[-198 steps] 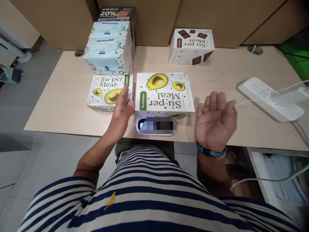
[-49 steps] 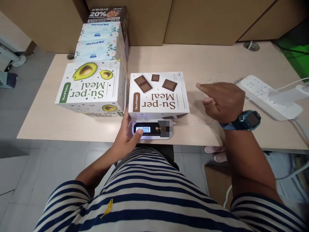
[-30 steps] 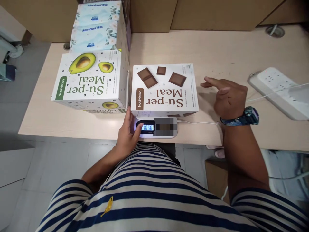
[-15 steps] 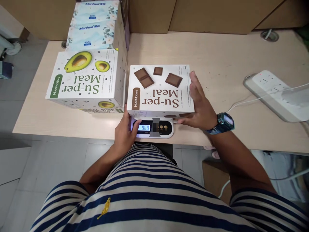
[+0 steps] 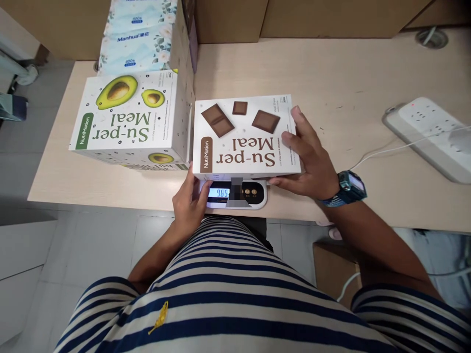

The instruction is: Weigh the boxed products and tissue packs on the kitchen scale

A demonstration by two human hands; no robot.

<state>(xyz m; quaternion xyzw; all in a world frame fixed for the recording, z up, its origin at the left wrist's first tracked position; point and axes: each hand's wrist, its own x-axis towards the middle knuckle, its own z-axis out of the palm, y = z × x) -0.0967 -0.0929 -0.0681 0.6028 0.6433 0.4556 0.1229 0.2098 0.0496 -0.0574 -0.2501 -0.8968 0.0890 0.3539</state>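
A white Su-per Meal box (image 5: 241,137) with chocolate pieces printed on top sits over a small white digital scale (image 5: 259,198), hiding most of it. The scale's lit display seems to read 9.65. My right hand (image 5: 312,159) grips the box's right side, fingers on the top edge and thumb at the near lower edge. At the near left corner, my left hand (image 5: 189,206) closes around the box, its thumb by the scale's left end. Just left stands a second Su-per Meal box (image 5: 125,110) with avocado pictures.
Packs of Manhua tissues (image 5: 136,49) stand behind the avocado box. A white power strip (image 5: 427,132) with a cable lies at the right. Brown panels (image 5: 331,19) line the table's back. A cardboard box (image 5: 333,267) is below the front edge.
The chocolate box has tilted slightly, and my right fingers have shifted further onto its top. The display has gone from about 9.69 to 9.65. The camera view has moved a little.
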